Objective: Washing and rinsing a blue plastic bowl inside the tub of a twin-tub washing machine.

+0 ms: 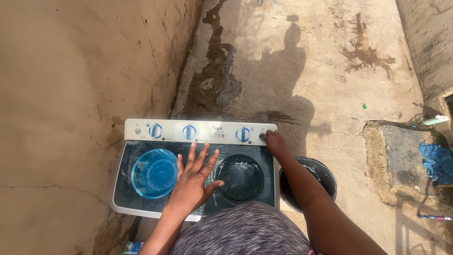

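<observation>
**Two hands on a twin-tub washing machine, seen from above**

The twin-tub washing machine (141, 208) stands against the cracked wall (71, 94) on a wet concrete floor (339, 85). The left hand (193, 177) lies flat on the dark translucent lid (123, 189), fingers spread wide, gripping nothing; it rests between the two tubs. At its 9 o'clock a blue round basin (155, 172) shows under the lid; at its 3 o'clock sits the round spin-tub cover (240, 179). The right hand (273, 141) is at the 1 o'clock corner of the machine, fingertips closed on a small knob (262, 136) at the end of the white control panel (207, 126). Three blue dials (189, 132) run along that panel. A black bucket (325, 177) stands just beside the machine at its 3 o'clock.

Handling, as judged: the lid looks wet, thin and somewhat flexible, likely slippery; its front edge offers the surest hold. The knob is small and stiff, suited to a fingertip pinch. The machine itself appears bulky and heavy when filled.
</observation>
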